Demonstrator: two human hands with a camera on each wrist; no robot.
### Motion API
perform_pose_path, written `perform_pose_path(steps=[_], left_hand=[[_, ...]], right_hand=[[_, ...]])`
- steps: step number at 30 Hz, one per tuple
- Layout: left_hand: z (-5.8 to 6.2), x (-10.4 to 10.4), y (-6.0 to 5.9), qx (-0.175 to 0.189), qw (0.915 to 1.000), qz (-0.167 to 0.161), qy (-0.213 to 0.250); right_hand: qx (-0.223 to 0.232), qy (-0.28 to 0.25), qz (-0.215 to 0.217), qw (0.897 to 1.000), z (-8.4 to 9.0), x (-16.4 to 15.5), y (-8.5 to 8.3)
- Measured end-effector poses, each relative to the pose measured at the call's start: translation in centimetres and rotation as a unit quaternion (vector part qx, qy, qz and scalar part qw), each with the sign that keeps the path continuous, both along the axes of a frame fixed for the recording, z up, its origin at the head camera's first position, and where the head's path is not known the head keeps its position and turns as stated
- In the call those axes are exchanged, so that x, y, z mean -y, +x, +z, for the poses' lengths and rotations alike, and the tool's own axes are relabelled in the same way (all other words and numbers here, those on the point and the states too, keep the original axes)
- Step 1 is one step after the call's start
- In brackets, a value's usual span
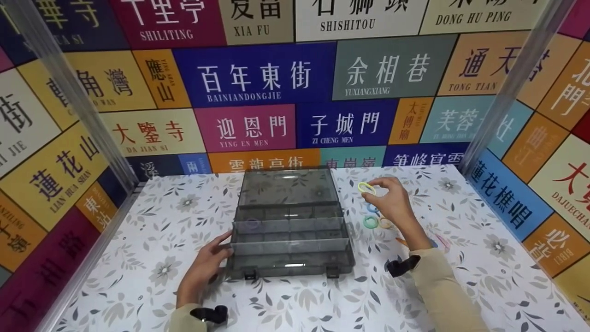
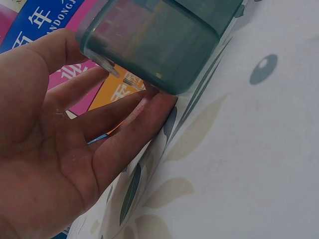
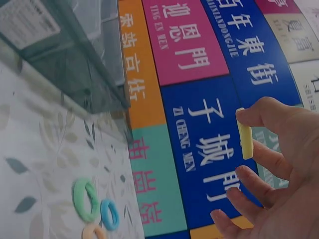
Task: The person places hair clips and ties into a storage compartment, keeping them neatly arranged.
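Hands first, from the head view: left hand [image 1: 208, 263] rests straight fingers against the box [image 1: 290, 226] mid-table [image 1: 152, 240]; right hand [image 1: 392, 200] pinches a yellow ring [image 1: 366, 187] right of it. Left wrist: fingers [image 2: 134, 119] touch the box corner. Right wrist: green ring [image 3: 85, 200] and blue ring [image 3: 109, 214] lie on the table.

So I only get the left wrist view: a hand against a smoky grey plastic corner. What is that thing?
Observer: A smoky transparent plastic organiser box with dividers, lid open; the left hand touches its front left corner.
Visitor: And the other hand?
Observer: The right hand pinches a yellow-green elastic ring above the floral table, right of the box.
Visitor: Any more rings?
Observer: A green ring, a blue ring and an orange ring lie on the table near that hand.
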State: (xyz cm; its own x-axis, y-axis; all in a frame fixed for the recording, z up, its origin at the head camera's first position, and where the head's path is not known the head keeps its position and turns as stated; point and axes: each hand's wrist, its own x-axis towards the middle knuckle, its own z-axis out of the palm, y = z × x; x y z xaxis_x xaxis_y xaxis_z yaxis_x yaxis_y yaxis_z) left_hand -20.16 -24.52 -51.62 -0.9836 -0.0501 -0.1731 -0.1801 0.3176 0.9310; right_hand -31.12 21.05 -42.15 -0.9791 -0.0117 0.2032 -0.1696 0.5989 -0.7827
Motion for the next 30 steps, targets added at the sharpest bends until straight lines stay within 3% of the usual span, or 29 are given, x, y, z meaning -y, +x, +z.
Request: perform_pose_path(steps=[13,21,30], left_hand=[[0.1,-0.3,0.1,0.000,1.0000,0.002,-0.004],[0.2,-0.2,0.0,0.002,1.0000,0.001,-0.009],[-0.1,0.0,0.0,-0.001,1.0000,0.002,-0.009]], right_hand=[[-0.035,-0.003,0.036,0.999,0.4,4.0,-0.1],[-0.018,-0.011,0.064,0.998,1.4,6.7,0.1],[-0.033,0.001,0.100,0.994,1.8,10.1,-0.1]])
